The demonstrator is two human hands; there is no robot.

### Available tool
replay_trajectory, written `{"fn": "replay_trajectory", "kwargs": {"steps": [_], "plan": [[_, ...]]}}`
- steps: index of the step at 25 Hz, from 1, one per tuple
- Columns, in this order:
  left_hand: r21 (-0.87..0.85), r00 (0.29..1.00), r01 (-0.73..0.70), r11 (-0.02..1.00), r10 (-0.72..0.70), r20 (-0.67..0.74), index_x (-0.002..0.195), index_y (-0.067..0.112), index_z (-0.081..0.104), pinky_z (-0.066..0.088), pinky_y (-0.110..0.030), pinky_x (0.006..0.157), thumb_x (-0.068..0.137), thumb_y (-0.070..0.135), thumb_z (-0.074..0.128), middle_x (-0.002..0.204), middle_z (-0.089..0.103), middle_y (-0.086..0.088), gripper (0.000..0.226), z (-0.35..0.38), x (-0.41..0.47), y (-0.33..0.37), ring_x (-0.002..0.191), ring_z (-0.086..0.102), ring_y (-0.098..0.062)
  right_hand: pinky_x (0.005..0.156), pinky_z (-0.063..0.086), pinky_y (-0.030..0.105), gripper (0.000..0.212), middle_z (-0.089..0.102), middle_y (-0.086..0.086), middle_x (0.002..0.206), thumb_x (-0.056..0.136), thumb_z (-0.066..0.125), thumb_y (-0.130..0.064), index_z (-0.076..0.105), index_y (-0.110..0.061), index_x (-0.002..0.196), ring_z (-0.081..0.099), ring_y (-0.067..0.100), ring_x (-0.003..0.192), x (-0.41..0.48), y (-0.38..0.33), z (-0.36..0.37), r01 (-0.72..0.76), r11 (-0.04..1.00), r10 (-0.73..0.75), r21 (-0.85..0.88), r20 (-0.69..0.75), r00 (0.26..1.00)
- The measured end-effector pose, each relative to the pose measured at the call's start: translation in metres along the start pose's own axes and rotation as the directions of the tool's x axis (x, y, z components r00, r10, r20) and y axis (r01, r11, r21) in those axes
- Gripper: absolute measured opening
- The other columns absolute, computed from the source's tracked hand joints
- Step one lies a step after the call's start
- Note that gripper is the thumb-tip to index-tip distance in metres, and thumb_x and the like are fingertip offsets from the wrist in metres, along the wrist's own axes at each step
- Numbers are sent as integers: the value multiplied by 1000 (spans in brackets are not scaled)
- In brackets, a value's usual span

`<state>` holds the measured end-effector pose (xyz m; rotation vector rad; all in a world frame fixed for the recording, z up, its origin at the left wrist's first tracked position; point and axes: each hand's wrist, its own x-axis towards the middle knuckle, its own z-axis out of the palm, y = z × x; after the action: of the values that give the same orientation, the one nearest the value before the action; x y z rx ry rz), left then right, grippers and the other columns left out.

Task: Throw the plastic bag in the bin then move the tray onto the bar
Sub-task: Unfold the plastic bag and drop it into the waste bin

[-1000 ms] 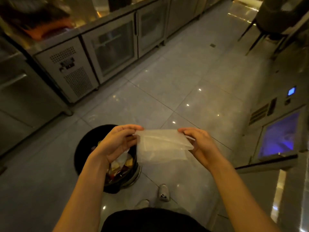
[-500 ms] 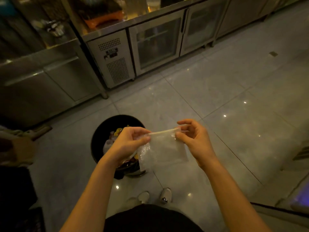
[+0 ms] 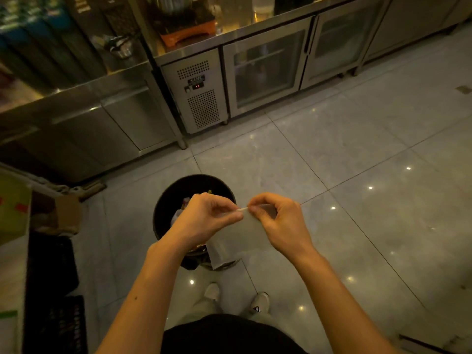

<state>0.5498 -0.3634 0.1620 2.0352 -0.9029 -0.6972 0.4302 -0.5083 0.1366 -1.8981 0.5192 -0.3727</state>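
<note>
Both hands, left hand [image 3: 204, 221] and right hand [image 3: 278, 226], fingers pinched on plastic bag [image 3: 237, 241] top edge; bag hangs over bin [image 3: 163, 208] rim at 5 o'clock. Not dropped yet; tray out of view, untouched.

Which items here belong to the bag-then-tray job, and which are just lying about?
Job: plastic bag, pinched by left hand and right hand; black bin. No tray in view.
Lying about: glass-door fridge, orange crate, cardboard box.

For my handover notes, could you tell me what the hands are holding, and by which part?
Both the left hand and right hand pinch the plastic bag along its top edge; the rest hangs down.
</note>
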Motion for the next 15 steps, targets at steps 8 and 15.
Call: {"fn": "replay_trajectory", "kwargs": {"steps": [8, 15], "plan": [[-76, 999, 36, 996, -36, -5, 85, 22, 77, 57, -27, 75, 78, 27, 76, 81, 75, 2, 9, -19, 6, -26, 81, 71, -9, 71, 50, 20, 10, 71, -13, 78, 84, 70, -15, 72, -24, 78, 65, 3, 77, 13, 5, 3, -64, 998, 66, 19, -115, 991], [-312, 996, 73, 947, -86, -28, 90, 10, 73, 60, -31, 71, 76, 18, 79, 82, 77, -7, 17, -69, 16, -63, 78, 74, -20, 68, 49, 21, 11, 71, -11, 76, 83, 71, -16, 72, -26, 79, 63, 0, 72, 44, -20, 38, -140, 984, 162, 106, -245, 956]]}}
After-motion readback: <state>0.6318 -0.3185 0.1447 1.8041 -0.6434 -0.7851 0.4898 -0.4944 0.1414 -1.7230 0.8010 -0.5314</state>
